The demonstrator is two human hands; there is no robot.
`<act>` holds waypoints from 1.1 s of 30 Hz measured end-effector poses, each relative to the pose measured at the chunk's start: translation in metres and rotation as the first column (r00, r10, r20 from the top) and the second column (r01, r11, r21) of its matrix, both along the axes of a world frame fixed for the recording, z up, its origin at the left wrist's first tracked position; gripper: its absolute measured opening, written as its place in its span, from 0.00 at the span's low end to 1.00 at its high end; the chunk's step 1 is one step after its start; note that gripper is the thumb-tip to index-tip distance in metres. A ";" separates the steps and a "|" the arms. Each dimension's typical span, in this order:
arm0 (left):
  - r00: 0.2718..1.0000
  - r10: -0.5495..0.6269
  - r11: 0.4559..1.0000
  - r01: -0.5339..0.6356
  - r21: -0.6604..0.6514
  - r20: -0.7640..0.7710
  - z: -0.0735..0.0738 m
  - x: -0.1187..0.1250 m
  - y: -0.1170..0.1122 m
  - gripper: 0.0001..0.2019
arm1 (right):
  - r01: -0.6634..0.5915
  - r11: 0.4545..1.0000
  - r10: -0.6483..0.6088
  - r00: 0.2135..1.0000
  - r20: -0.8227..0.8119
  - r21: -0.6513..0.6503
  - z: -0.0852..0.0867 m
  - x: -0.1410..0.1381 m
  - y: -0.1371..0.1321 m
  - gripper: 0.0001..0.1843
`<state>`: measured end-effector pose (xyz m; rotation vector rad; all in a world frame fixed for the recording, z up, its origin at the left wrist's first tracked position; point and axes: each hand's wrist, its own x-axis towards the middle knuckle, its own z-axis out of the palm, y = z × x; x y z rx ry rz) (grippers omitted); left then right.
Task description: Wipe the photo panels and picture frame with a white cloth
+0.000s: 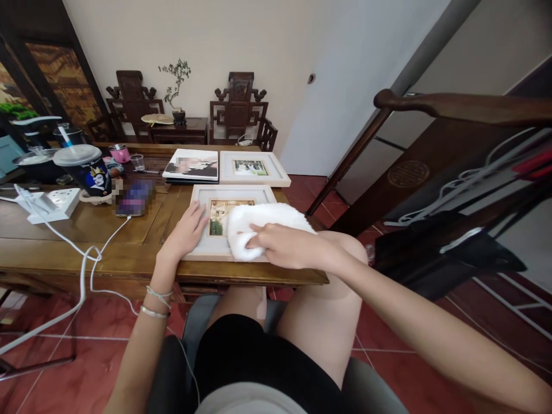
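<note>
A pale wooden picture frame [202,251] lies flat near the front edge of the wooden table, with a small picture [218,217] in its white mat. Over its right half spreads a fluffy white cloth [276,214], which hides part of the picture. My right hand [280,244] grips the cloth near the frame's lower right, fingers closed into its folds. On the frame's left side rests my left hand [187,230], fingers stretched out and holding nothing.
Behind lie a second framed picture [254,167] and a white-edged photo panel [192,165]. To the left stand a lidded cup [88,169], a phone [133,198] on a charging cable, a white power strip [54,205] and a pink mug [119,153]. A wooden rack [345,152] rises at right.
</note>
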<state>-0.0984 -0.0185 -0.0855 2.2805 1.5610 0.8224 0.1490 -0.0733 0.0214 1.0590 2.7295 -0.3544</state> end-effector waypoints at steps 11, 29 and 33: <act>0.999 -0.009 1.000 0.011 0.026 -0.047 0.003 -0.001 0.000 0.26 | -0.065 0.997 0.071 0.986 -0.148 0.047 -0.019 -0.024 -0.004 0.29; 0.998 -0.052 0.998 0.053 0.031 -0.035 -0.002 -0.007 0.004 0.23 | 0.284 0.949 -0.279 0.959 -0.054 0.138 -0.022 0.041 0.001 0.26; 0.997 -0.060 0.997 0.062 0.036 -0.038 -0.001 -0.008 0.003 0.23 | 0.347 0.913 -0.318 0.935 -0.157 0.216 -0.038 0.036 0.048 0.27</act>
